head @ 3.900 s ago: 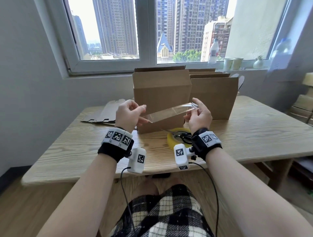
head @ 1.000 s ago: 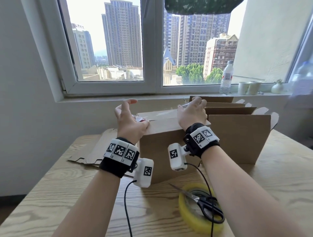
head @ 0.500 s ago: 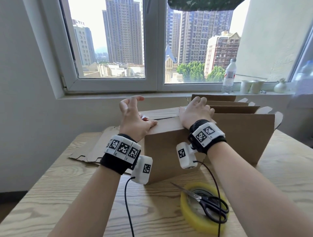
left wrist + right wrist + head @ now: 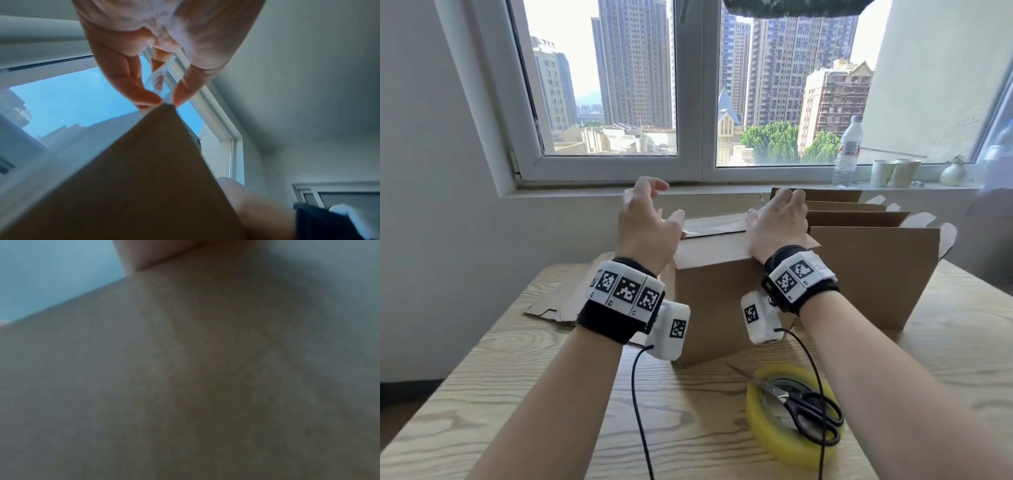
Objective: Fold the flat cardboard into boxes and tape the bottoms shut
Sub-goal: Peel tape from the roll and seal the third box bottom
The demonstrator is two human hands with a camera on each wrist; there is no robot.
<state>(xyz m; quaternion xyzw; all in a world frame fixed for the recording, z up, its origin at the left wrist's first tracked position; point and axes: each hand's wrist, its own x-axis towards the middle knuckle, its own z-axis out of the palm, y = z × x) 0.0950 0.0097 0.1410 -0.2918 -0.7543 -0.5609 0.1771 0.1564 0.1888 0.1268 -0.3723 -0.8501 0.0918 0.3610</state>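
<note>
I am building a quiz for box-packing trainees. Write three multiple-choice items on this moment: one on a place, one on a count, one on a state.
1. Where do the scissors lie?
A. on the tape roll
B. on the windowsill
C. inside a box

2. How many paper cups stand on the sill?
A. one
B. two
C. four

3. What is the left hand doing at the near box?
A. lying flat on the table
B. holding the scissors
C. pinching the clear tape strip at the box's edge

Answers:
1 A, the black handles rest across the yellow roll.
2 B, a pair beside the bottle.
3 C, the left wrist view shows fingertips pinching tape there.
</note>
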